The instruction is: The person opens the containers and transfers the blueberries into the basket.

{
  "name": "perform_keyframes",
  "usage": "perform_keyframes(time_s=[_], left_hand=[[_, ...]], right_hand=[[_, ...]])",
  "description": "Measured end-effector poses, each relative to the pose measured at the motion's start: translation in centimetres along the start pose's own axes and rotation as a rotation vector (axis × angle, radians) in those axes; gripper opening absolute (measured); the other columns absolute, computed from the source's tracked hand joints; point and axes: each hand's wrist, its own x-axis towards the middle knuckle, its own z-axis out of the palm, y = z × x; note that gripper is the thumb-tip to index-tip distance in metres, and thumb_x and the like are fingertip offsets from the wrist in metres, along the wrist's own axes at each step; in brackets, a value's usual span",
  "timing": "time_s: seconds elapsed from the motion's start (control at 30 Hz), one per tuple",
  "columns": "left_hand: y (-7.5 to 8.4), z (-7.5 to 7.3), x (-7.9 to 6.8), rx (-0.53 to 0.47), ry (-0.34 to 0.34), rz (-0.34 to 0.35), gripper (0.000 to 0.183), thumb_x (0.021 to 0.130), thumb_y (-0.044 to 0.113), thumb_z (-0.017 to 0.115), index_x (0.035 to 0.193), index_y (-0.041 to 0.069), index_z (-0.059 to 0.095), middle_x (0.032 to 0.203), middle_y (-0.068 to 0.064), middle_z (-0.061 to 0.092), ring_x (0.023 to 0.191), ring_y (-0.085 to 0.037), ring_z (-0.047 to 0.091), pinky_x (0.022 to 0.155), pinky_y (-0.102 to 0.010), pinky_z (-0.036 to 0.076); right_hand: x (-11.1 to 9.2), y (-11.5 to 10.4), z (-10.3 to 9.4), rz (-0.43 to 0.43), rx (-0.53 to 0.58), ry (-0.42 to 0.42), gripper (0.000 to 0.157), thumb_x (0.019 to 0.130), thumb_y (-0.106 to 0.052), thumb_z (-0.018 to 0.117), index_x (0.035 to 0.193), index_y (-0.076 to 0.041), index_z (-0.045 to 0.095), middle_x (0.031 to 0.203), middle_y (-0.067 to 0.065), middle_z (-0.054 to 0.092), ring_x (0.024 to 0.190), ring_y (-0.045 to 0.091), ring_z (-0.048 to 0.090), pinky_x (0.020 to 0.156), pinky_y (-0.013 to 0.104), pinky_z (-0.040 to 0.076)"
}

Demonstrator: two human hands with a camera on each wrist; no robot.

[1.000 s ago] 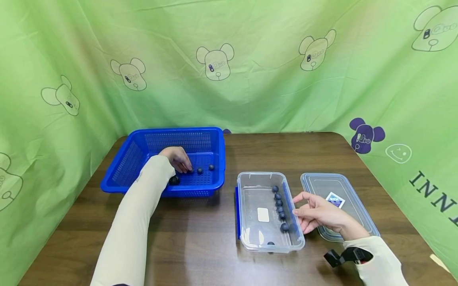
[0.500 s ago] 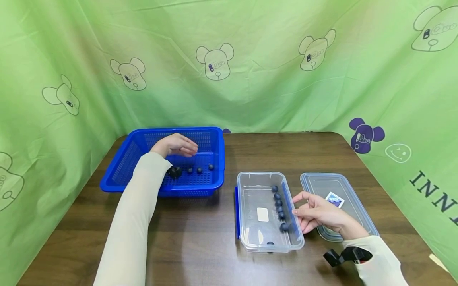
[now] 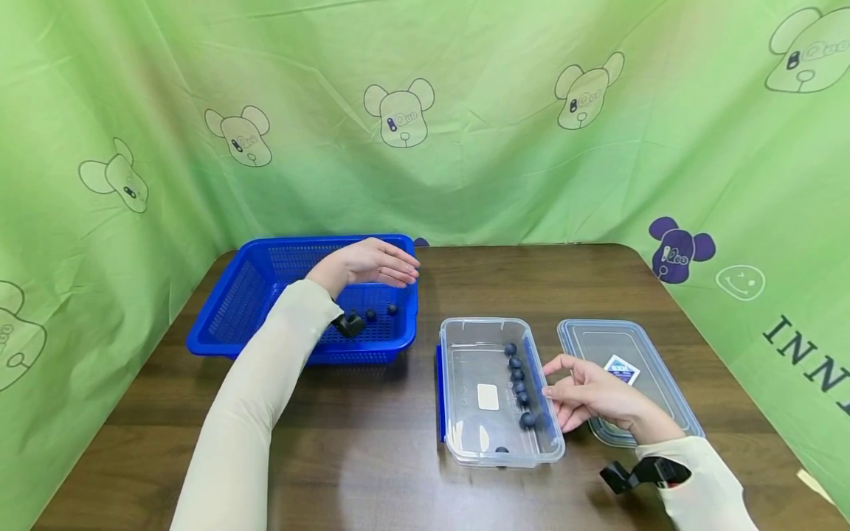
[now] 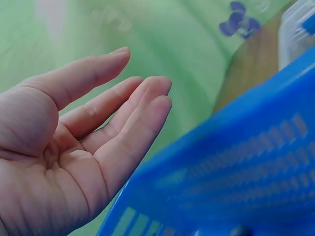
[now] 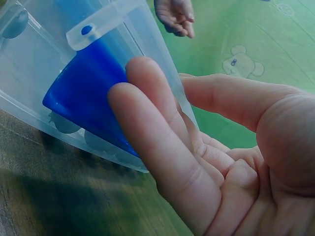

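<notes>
My left hand (image 3: 372,264) hovers above the right side of a blue perforated basket (image 3: 222,317). Its fingers (image 4: 142,113) are relaxed and slightly bent; the palm shows nothing in it. Inside the basket lie a few blueberries (image 3: 370,315), partly hidden by the camera on my left wrist. My right hand (image 3: 587,394) holds the right side of a clear plastic food container (image 3: 465,369), thumb at the rim and fingertips against the lowered blue latch (image 5: 88,93). Several blueberries (image 3: 518,375) form a line along the container's right wall, and another (image 3: 502,450) is near its front.
The container's clear lid (image 3: 640,350) lies flat on the brown wooden table (image 3: 372,472), to the right and partly behind my right hand. A green printed cloth (image 3: 478,169) hangs at the back and sides.
My left hand has risen from the bottom of the basket and moved right, toward the basket's right rim. My right hand, the container and its blueberries have stayed in place.
</notes>
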Motion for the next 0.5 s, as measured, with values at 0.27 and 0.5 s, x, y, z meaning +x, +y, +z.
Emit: perform_keyframes(time_s=[0.27,0.5], left_hand=[[0.5,5.6,0.8,-0.015,-0.112,0.010,0.035,0.099,-0.011,0.049,0.133,-0.020,0.048,0.109,-0.023,0.069,0.099,-0.026,0.068,0.106,-0.049,0.045],[-0.3,10.7,1.5,0.061,-0.213,-0.038,0.032,0.094,-0.011,0.060,0.125,-0.017,0.057,0.112,-0.027,0.068,0.093,-0.025,0.070,0.094,-0.041,0.055]], right_hand=[[0.0,0.1,0.0,-0.004,0.005,-0.003,0.026,0.101,0.002,0.051,0.122,0.004,0.036,0.081,0.011,0.072,0.067,0.016,0.071,0.061,0.034,0.061],[0.0,0.1,0.0,-0.002,-0.003,0.002,0.026,0.101,0.001,0.051,0.122,0.004,0.035,0.080,0.010,0.072,0.067,0.015,0.071,0.061,0.034,0.061]])
